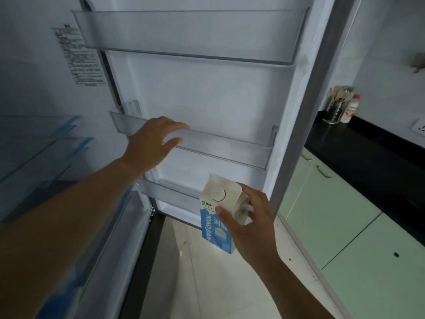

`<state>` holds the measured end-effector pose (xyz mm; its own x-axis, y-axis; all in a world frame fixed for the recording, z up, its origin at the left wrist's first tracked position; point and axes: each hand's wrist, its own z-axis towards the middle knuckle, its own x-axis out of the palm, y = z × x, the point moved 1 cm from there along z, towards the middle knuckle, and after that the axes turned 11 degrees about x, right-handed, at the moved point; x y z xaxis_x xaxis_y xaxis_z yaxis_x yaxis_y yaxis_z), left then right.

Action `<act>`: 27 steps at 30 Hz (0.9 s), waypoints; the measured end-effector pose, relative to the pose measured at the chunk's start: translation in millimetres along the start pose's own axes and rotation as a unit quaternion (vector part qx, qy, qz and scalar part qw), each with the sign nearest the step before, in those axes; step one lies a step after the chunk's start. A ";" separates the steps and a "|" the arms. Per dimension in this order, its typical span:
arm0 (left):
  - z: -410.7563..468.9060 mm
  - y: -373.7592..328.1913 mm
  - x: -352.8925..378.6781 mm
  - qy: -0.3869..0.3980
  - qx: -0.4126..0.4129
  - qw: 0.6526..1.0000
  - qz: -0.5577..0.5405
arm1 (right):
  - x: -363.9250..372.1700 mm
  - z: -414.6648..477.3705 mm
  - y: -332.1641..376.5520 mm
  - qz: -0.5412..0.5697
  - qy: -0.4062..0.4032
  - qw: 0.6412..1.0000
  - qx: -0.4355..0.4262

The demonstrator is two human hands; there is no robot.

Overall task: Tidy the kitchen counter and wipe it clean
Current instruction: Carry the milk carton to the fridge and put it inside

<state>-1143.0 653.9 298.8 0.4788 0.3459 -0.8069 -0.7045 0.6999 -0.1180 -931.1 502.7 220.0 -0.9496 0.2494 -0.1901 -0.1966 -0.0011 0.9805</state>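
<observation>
Now | milk carton [216,223] upright, long axis vertical, clamped in right hand [250,223] just below the middle door shelf [230,149], near its right end | left hand [153,145], fingers spread, over that shelf's left end

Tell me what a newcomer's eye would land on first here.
First, the blue and white carton, held upright in the right hand low in front of the open fridge door. Next, the left hand, spread open at the door's empty middle shelf. To the far right, a utensil holder stands on the black counter.
</observation>
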 end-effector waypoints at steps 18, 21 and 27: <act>-12.8 58.3 5.6 -0.066 -0.033 0.995 -0.074 | 78.5 96.9 2.0 -0.051 0.034 0.995 -0.075; -42.7 73.5 -19.4 -0.111 -0.115 0.987 -0.033 | 108.3 112.0 8.9 -0.035 0.090 0.991 -0.093; -111.4 106.7 -83.6 -0.106 -0.282 0.951 0.073 | 184.8 132.0 46.0 0.033 0.230 0.962 -0.145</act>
<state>-1316.6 630.0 289.1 0.4077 0.5733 -0.7107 -0.9115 0.2096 -0.3539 -1083.4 676.6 236.5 -0.9568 -0.2149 -0.1958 -0.1294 -0.2884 0.9487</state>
